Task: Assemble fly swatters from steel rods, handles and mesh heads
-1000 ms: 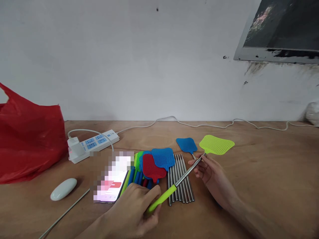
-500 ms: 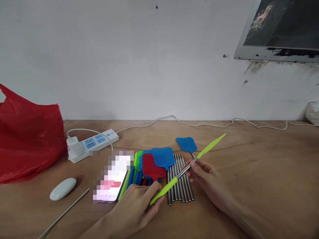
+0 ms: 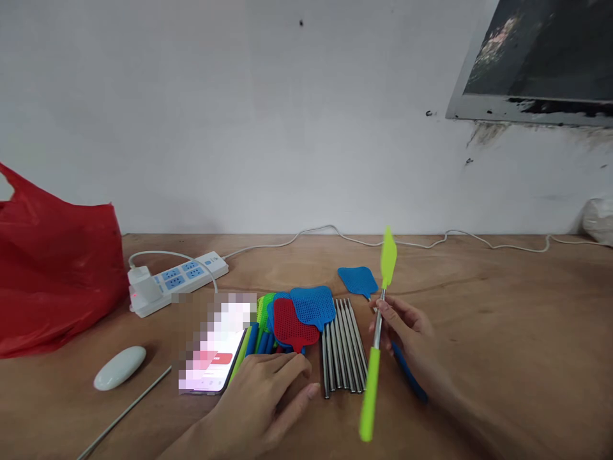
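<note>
My right hand grips a yellow-green fly swatter by its metal rod, between thumb and fingers. The swatter's head points up and away, and its handle hangs toward me. Beneath that hand lies a blue fly swatter; its rod is mostly hidden. My left hand is open with thumb and fingers apart, over the near end of a group of coloured handles. Swatter heads in red, blue and green lie overlapped beyond it. Several metal rods lie side by side between my hands.
On the left are a lit phone, a white mouse-shaped object, a power strip with a plug, and a red plastic bag. A white cable runs along the wall. A thin cable crosses the near left.
My left hand has let go of the yellow-green swatter's handle. My right hand has moved slightly right and turned the swatter more upright in view, uncovering the blue handle beneath.
</note>
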Action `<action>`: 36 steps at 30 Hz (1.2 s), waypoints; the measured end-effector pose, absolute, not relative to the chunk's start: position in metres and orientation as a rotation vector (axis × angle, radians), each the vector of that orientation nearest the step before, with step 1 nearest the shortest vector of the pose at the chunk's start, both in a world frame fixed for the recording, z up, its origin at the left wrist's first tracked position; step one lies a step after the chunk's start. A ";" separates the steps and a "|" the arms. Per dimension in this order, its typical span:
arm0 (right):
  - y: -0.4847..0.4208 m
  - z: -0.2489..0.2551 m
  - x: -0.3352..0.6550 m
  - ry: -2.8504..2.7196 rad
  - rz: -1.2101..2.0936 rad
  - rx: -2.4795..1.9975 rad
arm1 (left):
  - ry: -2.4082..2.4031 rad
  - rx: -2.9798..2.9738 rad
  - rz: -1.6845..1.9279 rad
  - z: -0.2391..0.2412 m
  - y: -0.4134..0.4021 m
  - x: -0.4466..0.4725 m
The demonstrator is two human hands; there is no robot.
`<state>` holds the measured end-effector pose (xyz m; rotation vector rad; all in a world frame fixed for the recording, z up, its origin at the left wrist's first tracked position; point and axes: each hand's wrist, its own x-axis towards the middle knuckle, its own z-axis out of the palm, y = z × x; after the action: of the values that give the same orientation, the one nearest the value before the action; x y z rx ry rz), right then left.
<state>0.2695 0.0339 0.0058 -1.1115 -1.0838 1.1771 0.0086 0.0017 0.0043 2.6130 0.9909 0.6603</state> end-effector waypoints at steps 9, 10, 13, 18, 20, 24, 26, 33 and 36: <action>0.052 -0.019 0.285 -1.522 0.597 -1.401 | 1.036 2.664 0.612 0.000 0.007 0.009; 0.053 -0.021 0.286 -1.535 0.573 -1.417 | 1.036 2.662 0.624 -0.001 0.007 0.009; 0.055 -0.025 0.290 -1.593 0.483 -1.478 | 1.043 2.663 0.621 -0.001 0.007 0.009; 0.063 -0.034 0.298 -1.674 0.383 -1.546 | 1.073 2.654 0.614 0.002 0.006 0.010; 0.065 -0.038 0.300 -1.701 0.345 -1.570 | 1.086 2.648 0.629 0.003 0.007 0.011; 0.066 -0.040 0.301 -1.748 0.242 -1.610 | 1.091 2.671 0.719 0.004 0.008 0.012; 0.065 -0.038 0.302 -1.771 0.179 -1.624 | 1.102 2.700 0.761 0.004 0.008 0.012; 0.057 -0.030 0.295 -1.931 0.110 -1.487 | 1.121 2.745 0.815 0.004 0.009 0.012; 0.052 -0.029 0.288 -2.037 0.145 -1.406 | 1.131 2.745 0.811 0.000 0.010 0.011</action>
<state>0.2877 0.0518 -0.0293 -1.4064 -2.0371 0.1453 0.0108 0.0101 -0.0003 2.7447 1.1310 0.8107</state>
